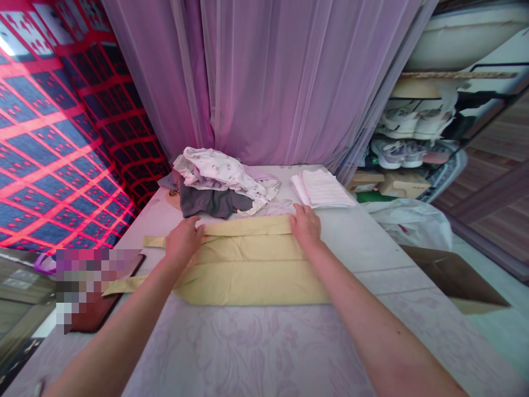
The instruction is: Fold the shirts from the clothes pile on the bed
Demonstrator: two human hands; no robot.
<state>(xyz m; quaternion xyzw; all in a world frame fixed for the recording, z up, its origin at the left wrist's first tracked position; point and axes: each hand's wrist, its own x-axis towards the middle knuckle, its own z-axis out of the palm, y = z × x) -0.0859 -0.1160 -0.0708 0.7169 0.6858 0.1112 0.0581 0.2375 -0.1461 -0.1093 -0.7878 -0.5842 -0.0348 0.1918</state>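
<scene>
A pale yellow strapped garment lies flat on the table in front of me, its far part turned over in a band. Two of its straps stick out to the left, the nearer strap longer than the far one. My left hand is closed on the far left corner of the band, thumb along the edge. At the far right corner my right hand grips the same band between thumb and fingers. Part of the garment's right side is hidden behind my right forearm.
Beyond the garment sits a heap of crumpled clothes. Folded white striped cloth lies to its right. A brown-red tablet-like object, partly blurred, is at the table's left edge. Shoes on a rack and an open cardboard box stand right.
</scene>
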